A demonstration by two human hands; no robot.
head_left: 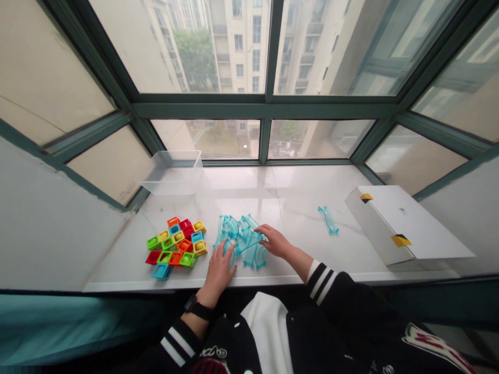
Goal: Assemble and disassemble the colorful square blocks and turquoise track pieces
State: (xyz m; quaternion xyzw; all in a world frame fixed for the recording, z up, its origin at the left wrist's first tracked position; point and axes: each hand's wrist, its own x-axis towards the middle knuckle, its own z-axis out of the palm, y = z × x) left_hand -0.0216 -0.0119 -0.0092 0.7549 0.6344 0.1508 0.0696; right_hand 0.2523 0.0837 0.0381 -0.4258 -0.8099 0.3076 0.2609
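A loose pile of translucent light-blue plastic track pieces, some curved and some straight, lies on the white sill in front of me. My left hand rests at the near left edge of the pile, its fingers spread over a curved piece. From the right, my right hand reaches in with thumb and fingers apart, touching the pieces at that side. Part of the pile is hidden under my fingers. One separate blue track piece lies farther right.
To the left, several red, green, yellow, orange and blue toy blocks sit close together. A clear plastic bin stands behind them by the window. At the right is a white box with yellow-and-black tape. The sill's front edge runs before me.
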